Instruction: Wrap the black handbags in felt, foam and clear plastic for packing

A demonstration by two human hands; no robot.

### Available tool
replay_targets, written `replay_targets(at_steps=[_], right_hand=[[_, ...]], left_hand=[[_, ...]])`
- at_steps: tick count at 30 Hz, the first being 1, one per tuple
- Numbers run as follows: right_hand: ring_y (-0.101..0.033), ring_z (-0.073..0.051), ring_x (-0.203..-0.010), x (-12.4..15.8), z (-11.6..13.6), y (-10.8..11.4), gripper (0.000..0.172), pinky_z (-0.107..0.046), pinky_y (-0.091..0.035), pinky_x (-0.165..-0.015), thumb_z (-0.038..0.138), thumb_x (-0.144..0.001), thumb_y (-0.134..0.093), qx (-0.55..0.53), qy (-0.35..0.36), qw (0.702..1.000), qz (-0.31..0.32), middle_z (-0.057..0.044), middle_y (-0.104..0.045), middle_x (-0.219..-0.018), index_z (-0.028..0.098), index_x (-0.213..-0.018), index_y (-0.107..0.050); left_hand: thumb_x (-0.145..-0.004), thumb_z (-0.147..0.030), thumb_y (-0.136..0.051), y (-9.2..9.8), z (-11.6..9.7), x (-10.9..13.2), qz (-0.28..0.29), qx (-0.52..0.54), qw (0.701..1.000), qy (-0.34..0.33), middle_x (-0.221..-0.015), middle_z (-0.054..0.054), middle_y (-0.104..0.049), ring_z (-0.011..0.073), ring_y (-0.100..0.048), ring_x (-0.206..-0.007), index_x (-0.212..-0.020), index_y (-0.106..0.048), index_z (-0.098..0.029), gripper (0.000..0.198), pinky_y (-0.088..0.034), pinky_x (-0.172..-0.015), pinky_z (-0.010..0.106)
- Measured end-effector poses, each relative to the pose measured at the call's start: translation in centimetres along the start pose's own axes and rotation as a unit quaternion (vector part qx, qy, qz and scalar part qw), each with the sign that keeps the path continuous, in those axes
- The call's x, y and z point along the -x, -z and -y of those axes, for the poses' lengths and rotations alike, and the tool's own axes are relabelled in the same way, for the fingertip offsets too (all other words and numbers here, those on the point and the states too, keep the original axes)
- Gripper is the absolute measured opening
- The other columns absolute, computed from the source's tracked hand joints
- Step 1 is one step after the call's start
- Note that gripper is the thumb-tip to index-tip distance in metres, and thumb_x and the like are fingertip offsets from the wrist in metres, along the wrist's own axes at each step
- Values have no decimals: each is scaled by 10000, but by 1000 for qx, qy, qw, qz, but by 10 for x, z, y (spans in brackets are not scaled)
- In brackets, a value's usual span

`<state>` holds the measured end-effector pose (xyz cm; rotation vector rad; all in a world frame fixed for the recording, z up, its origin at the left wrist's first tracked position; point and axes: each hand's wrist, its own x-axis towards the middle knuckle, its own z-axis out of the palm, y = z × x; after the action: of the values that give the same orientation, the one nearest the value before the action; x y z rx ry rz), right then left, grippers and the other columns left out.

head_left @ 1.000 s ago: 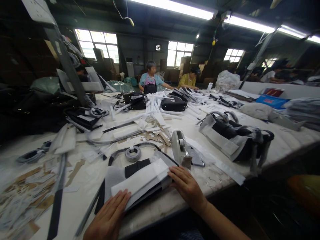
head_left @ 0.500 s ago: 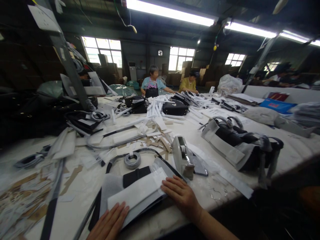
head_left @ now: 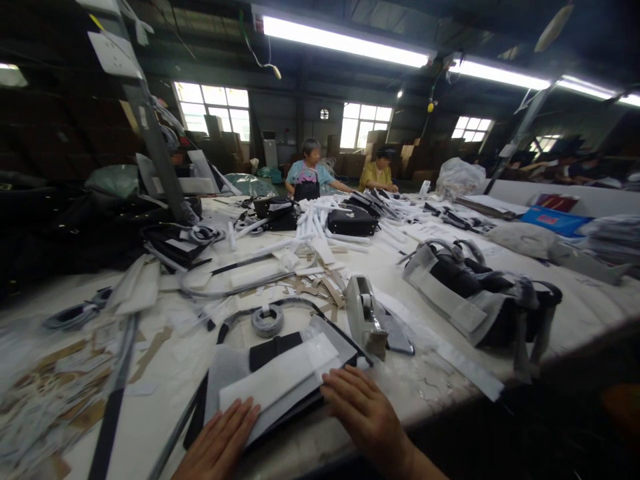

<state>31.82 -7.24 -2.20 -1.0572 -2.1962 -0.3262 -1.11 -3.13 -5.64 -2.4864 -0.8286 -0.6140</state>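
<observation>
A black handbag (head_left: 273,352) lies flat near the table's front edge, partly covered by pale wrapping sheet. Across it rests a folded white foam strip (head_left: 280,375). My left hand (head_left: 223,437) lies on the strip's near left end, fingers stretched out and flat. At the bag's right front edge is my right hand (head_left: 367,408), fingers extended and touching the edge, thumb hidden. The bag's wrapped strap (head_left: 295,303) loops out behind it, beside a grey coil (head_left: 267,321). Just right of the bag stands a tape dispenser (head_left: 365,317).
Another wrapped black bag (head_left: 465,287) sits to the right. Paper and card scraps (head_left: 65,393) cover the left side. Black bags (head_left: 353,221) and white rolls (head_left: 313,217) are heaped farther back, where two people work. A metal post (head_left: 157,143) rises at left.
My right hand has slid from the foam strip's right end down to the bag's front edge. My left hand stays on the strip. The camera view has shifted slightly.
</observation>
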Motion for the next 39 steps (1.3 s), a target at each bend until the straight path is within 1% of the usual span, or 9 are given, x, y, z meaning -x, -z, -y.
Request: replay_targets(at_steps=[10,16,20,22,24,27,29,35,39], right_hand=[[-338,-260,-1422,-29,40,-44,455,-498,-343,-1162,89,-981,-420,20,49,998,45,-77,-471,-1475,178,-1425,-467],[-468,-199,-1342,-28,34,-38,458,-432,-363,-1156,88,-968,-464,-28,142,988,54,-61,-597,-1363,206,-1411,-481],[-679,-203,-1021,-14,60,-39,303,-358,-560,-932,169,-961,-516,-208,-73,975,15,-84,-722,-1085,218,-1248,-601],[-719,-217,-892,-10,80,-42,213,-347,-605,-805,270,-949,-558,-375,-307,875,14,-97,-728,-1013,210,-1142,-627],[-722,-252,-956,-9,98,-45,274,-392,-599,-844,347,-935,-579,-543,-473,693,25,-136,-712,-1102,179,-1150,-606],[-622,-280,-1175,-12,114,-50,364,-468,-470,-1045,353,-908,-604,-695,-534,482,-6,-179,-627,-1291,143,-1203,-571],[-575,-263,-1235,-13,118,-56,337,-467,-397,-1108,293,-886,-605,-729,-526,437,-39,-166,-576,-1365,157,-1192,-571],[-634,-257,-1162,-13,115,-81,272,-455,-509,-999,115,-781,-516,-699,-555,448,-53,-154,-646,-1270,177,-1035,-594],[-699,-215,-993,-33,119,-77,240,-364,-559,-869,78,-697,-584,-698,-589,400,-78,-86,-724,-1054,193,-907,-585]], left_hand=[[-897,-22,-398,4,-13,-5,3,38,997,74,-1354,37,-613,214,-606,-1208,-1386,-513,-195,531,-524,-989,365],[-928,-70,-421,7,-13,-9,-13,77,993,92,-1316,48,-643,214,-627,-1180,-1370,-534,-212,478,-556,-961,358],[-941,-89,-420,6,-14,-8,-7,71,993,95,-1329,50,-633,218,-618,-1194,-1388,-514,-214,474,-547,-980,369],[-947,-92,-413,5,-14,-7,-2,71,993,95,-1339,46,-625,221,-613,-1201,-1392,-506,-210,470,-548,-981,379],[-949,-90,-412,4,-14,-6,3,74,993,96,-1347,43,-618,222,-609,-1207,-1395,-499,-208,470,-551,-977,387],[-946,-91,-425,2,-14,-5,5,85,992,98,-1353,43,-613,229,-605,-1212,-1405,-484,-203,476,-555,-970,402],[-938,-85,-429,1,-14,-5,6,95,990,100,-1354,43,-613,229,-603,-1215,-1405,-483,-203,484,-553,-972,407],[-956,-160,-458,4,-9,-6,15,109,987,121,-1336,36,-628,218,-618,-1195,-1389,-500,-224,439,-559,-959,369],[-968,-244,-475,11,-1,-7,12,134,981,140,-1313,28,-645,209,-637,-1167,-1376,-511,-242,409,-576,-923,340]])
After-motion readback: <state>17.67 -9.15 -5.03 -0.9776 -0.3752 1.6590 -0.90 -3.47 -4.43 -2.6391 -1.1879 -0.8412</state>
